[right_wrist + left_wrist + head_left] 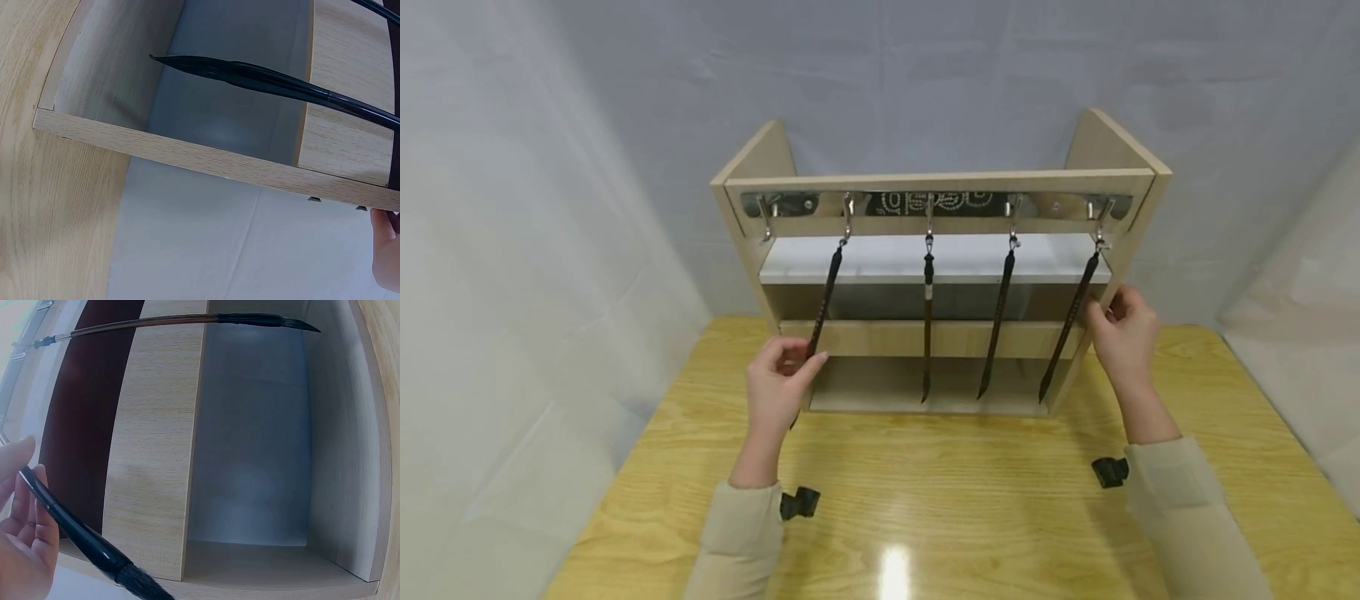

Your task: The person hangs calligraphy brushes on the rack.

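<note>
A small wooden shelf rack stands on the table, with a metal hook rail across its upper front. My left hand pinches the leftmost writing brush partway down its handle. That brush slants left from the second hook, its dark bristles pointing down past the fingers. On the right, my right hand grips the edge of the rack's side panel, thumb toward the front. Close to it hangs the rightmost brush, tilted, with its pointed tip lowest.
Between the hands hang a middle brush and another brush, each from its own hook. The leftmost hook carries nothing. A wood-grain table lies under the rack, and pale sheeting surrounds it.
</note>
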A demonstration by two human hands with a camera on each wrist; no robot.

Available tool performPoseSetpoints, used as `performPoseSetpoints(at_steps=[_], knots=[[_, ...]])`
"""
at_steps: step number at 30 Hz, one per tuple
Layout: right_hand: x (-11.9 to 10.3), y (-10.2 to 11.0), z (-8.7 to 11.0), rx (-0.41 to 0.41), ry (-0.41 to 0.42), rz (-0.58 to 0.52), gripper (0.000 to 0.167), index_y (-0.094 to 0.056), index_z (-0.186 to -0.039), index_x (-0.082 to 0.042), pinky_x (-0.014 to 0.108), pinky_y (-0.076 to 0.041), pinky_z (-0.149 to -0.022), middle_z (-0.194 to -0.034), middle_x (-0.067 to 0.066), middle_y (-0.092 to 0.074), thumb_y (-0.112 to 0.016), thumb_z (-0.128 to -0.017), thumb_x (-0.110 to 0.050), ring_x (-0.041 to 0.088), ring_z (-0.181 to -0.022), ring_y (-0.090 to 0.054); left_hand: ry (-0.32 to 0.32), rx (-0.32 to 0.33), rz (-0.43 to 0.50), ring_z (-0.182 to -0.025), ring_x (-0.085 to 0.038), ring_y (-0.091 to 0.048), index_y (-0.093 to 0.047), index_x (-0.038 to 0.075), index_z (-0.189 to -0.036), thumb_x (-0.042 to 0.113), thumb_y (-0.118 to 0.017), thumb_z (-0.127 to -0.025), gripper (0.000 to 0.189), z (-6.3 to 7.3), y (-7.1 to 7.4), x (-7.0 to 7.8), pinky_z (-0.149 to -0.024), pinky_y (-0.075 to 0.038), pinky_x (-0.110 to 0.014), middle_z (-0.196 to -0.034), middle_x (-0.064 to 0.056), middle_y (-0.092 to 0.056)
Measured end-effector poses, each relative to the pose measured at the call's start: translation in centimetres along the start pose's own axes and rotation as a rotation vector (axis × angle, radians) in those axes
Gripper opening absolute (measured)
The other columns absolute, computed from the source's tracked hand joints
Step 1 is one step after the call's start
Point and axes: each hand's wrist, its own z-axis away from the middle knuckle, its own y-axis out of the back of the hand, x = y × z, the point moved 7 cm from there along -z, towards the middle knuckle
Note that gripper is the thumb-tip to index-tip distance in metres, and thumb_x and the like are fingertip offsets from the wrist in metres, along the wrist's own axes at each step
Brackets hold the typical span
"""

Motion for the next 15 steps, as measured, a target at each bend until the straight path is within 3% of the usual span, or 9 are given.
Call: performPoseSetpoints(at_steps=[7,15], knots=[[-0.06,0.07,0.03,-0.002,-0.012,0.015,0.021,-0.059,-0.095,0.009,0.006,-0.042,-0.061,-0.086,0.018,-0.061,-0.055,-0.080,-0.006,0.000,-0.075,-0.054,-0.004,-0.001,0.012,-0.069,-0.008,-0.054,-0.061,-0.005,-0.082,0.002,-0.072,-0.070,0.018,-0.07,0.09,0.11,-0.058,-0.048,-0.016,-0.080,-0.013,-0.058],[-0.24,0.11,0.01,-0.009,-0.015,-0.002,0.023,-0.058,-0.095,0.010,0.005,-0.041,-0.062,-0.088,0.021,-0.061,-0.055,-0.081,-0.007,-0.010,-0.071,-0.049,0.002,0.003,-0.002,-0.069,-0.008,-0.054,-0.061,-0.005,-0.082,0.001,-0.072,-0.070,0.016,-0.22,0.24,0.11,-0.057,-0.047,-0.016,-0.079,-0.010,-0.058]])
